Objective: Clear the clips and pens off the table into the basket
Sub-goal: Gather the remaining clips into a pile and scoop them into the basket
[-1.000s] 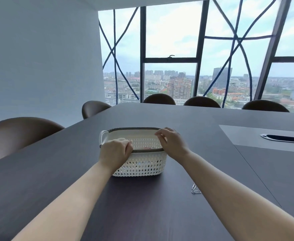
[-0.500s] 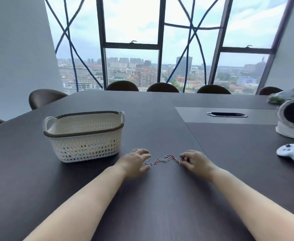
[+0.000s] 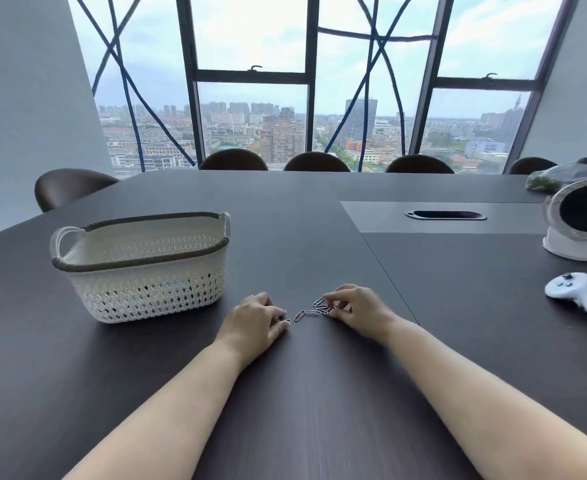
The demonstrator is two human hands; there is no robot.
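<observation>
On a dark wood-grain table before tall windows, thin wire clips lie just right of the white lattice basket, the left hand curled on some, the right hand pinching others.

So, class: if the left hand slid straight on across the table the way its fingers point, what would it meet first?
The left hand points right and slightly away, so it would probably first meet the loose paper clips, then the right hand gathering them. The basket lies off that line.
</observation>
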